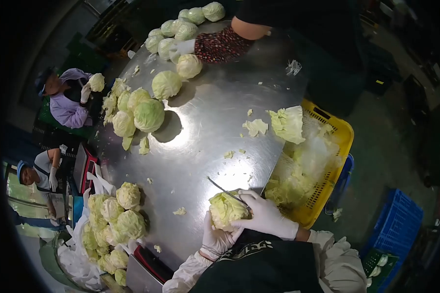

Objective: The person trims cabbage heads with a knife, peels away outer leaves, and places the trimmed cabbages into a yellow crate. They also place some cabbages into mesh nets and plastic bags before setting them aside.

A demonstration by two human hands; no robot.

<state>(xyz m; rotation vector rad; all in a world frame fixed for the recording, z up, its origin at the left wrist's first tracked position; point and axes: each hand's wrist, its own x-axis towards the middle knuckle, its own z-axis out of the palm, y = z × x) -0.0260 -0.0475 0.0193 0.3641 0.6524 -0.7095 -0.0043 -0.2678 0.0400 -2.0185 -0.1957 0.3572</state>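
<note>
My left hand point(217, 241), in a white glove, is wrapped round the underside of a pale green cabbage point(225, 213) near the table's front edge. From the right, my white-gloved right hand point(265, 215) grips a knife point(222, 187), and its fingers also touch the cabbage. The thin dark blade lies across the top of the cabbage and points up and left. Its handle is hidden in my fingers. Small leaf scraps lie on the metal table point(200, 171) around them.
A yellow crate point(344, 141) with leaves stands at the table's right edge. Cabbages are heaped at left point(127, 224), with more cabbages point(149, 115) farther back. A co-worker's patterned sleeve point(220, 46) reaches across the far end. Two people stand at left. Blue crates point(396, 219) are at right.
</note>
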